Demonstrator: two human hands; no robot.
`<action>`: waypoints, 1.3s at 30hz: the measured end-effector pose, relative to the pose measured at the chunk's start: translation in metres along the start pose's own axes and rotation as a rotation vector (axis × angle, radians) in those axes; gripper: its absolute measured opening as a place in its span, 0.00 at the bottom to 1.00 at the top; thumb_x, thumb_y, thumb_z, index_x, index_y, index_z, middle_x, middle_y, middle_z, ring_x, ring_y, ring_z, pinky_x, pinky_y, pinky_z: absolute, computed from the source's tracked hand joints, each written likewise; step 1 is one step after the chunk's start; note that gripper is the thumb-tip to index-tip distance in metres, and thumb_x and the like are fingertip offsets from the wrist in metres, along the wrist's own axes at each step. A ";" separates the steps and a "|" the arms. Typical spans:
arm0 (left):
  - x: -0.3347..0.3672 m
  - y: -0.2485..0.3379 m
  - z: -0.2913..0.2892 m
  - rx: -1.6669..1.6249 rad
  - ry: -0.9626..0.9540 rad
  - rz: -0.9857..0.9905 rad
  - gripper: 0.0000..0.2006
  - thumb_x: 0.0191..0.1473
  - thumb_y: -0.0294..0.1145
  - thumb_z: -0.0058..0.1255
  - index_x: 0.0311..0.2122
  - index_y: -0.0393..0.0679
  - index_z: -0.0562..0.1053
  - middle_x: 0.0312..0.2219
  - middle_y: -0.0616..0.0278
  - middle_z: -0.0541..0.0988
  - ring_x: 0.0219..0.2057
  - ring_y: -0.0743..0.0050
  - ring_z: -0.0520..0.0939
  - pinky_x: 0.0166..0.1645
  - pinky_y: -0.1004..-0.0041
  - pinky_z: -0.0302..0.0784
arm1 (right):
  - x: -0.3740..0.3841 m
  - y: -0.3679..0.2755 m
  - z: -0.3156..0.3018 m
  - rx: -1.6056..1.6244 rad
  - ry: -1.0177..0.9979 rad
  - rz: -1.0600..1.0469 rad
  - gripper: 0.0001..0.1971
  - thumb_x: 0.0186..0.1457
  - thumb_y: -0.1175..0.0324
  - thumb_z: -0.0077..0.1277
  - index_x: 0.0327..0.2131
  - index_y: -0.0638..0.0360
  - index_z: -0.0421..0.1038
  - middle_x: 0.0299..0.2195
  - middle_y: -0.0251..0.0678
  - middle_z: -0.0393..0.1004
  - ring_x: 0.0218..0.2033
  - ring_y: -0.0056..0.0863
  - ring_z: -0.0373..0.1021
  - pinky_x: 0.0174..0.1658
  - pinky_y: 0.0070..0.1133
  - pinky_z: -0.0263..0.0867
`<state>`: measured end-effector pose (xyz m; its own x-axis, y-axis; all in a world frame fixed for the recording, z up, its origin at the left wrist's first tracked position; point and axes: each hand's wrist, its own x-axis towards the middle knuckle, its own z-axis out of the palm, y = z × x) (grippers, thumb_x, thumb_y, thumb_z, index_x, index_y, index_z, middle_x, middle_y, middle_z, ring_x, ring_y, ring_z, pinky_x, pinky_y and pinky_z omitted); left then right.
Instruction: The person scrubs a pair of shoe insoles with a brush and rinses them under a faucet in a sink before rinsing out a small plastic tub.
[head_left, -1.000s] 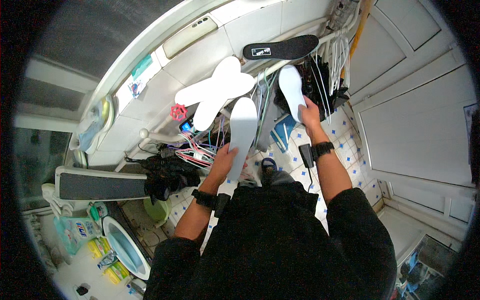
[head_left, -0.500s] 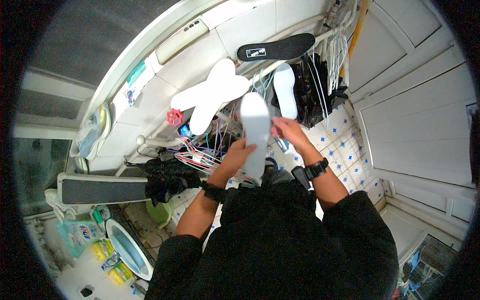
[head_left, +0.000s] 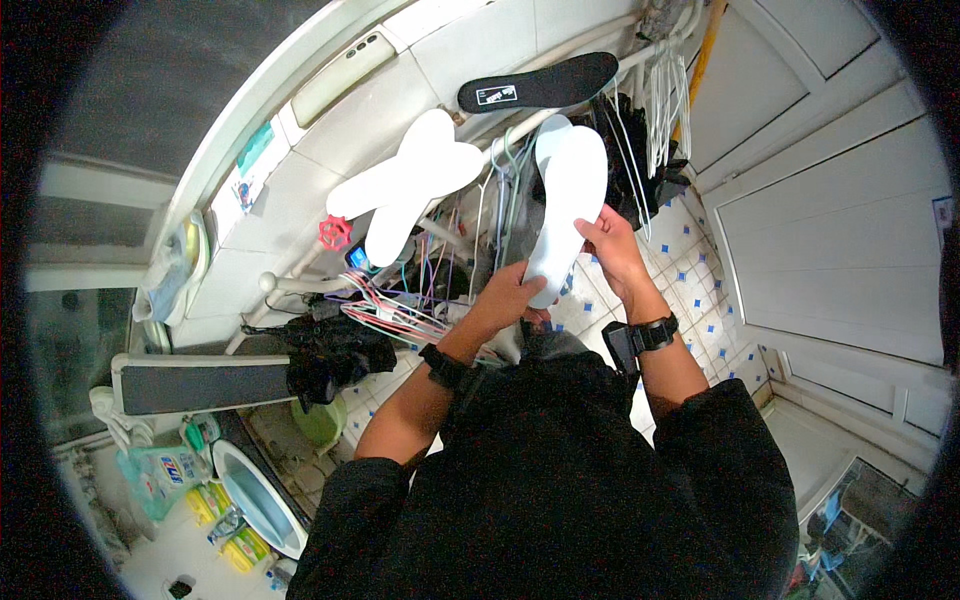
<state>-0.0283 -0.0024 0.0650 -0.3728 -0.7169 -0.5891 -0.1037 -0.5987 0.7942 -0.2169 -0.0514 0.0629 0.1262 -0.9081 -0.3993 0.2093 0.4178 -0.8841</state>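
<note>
One white insole (head_left: 580,180) is being held out in front of the body, between both hands, with its broad end pointing away. Its narrow near end is being grasped by the left hand (head_left: 503,303), thumb on top, while its right edge, about midway along, is being pinched by the right hand (head_left: 617,255), with the thumb on the upper face. Just beyond the hands, a second pale insole (head_left: 548,140) is being partly covered by the held one; whether the two are touching cannot be told. Ahead and to the left of the left hand, two crossed white insoles (head_left: 400,180) are being supported at the white pipes (head_left: 522,127), near a red valve handle (head_left: 335,233). Farther ahead of both hands, a black insole (head_left: 545,83) with a white label is lying crosswise. Pink hangers (head_left: 385,322) are being bunched together left of the left hand, and white hangers (head_left: 668,115) are hanging ahead and to the right of the right hand. Beneath the hands, a tiled floor (head_left: 680,290) dotted with blue squares is being partly hidden. Well to the left and nearer the body, a light-blue basin (head_left: 258,500) is standing.
</note>
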 end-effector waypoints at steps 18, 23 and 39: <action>0.003 0.134 -0.014 0.016 0.308 0.663 0.16 0.49 0.33 0.55 0.39 0.34 0.69 0.29 0.59 0.77 0.26 0.82 0.76 0.28 0.82 0.71 | -0.039 -0.054 0.025 -0.035 -0.069 -0.212 0.16 0.51 0.78 0.47 0.45 0.66 0.65 0.35 0.31 0.72 0.33 0.15 0.67 0.39 0.14 0.63; 0.011 0.132 -0.012 0.089 0.381 0.569 0.10 0.47 0.30 0.56 0.30 0.34 0.72 0.20 0.62 0.76 0.20 0.84 0.74 0.24 0.82 0.69 | -0.042 -0.050 0.021 -0.058 -0.043 -0.212 0.16 0.50 0.79 0.48 0.45 0.64 0.66 0.34 0.29 0.72 0.33 0.15 0.67 0.38 0.14 0.62; 0.023 0.061 -0.037 0.384 0.318 0.588 0.11 0.55 0.31 0.44 0.38 0.33 0.70 0.26 0.59 0.77 0.21 0.78 0.77 0.26 0.80 0.71 | -0.039 -0.043 0.001 -0.304 0.104 -0.264 0.11 0.51 0.75 0.48 0.40 0.65 0.69 0.30 0.28 0.72 0.30 0.14 0.65 0.37 0.15 0.61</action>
<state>-0.0095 -0.0687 0.0942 -0.1884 -0.9818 -0.0220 -0.3050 0.0372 0.9516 -0.2298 -0.0339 0.1168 0.0045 -0.9874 -0.1581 -0.0761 0.1573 -0.9846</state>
